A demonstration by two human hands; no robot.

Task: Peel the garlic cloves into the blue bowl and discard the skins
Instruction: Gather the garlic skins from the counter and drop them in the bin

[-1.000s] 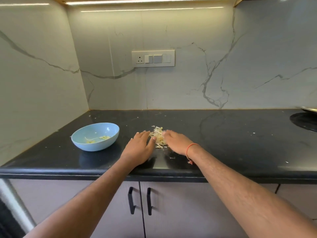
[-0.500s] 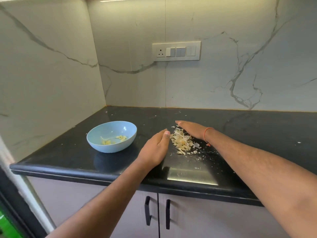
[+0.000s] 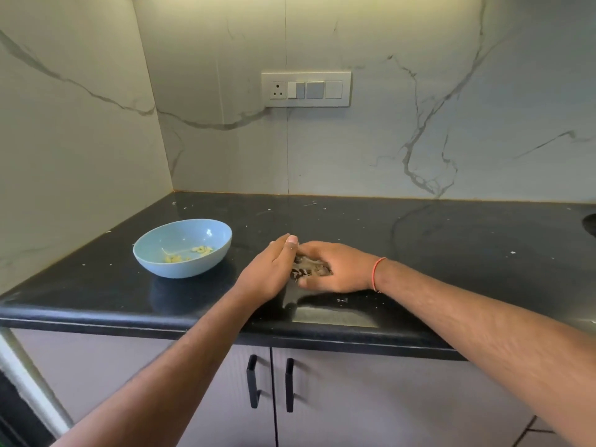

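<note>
Cupping garlic skins [image 3: 308,267], left hand [image 3: 269,272] meets right hand [image 3: 342,269].

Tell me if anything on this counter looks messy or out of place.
Small pale flecks, seemingly garlic skin, lie scattered across the black counter, some near the back wall. Both hands, left hand and right hand, are cupped around the main pile of skins. The blue bowl sits upright with peeled cloves inside.
</note>
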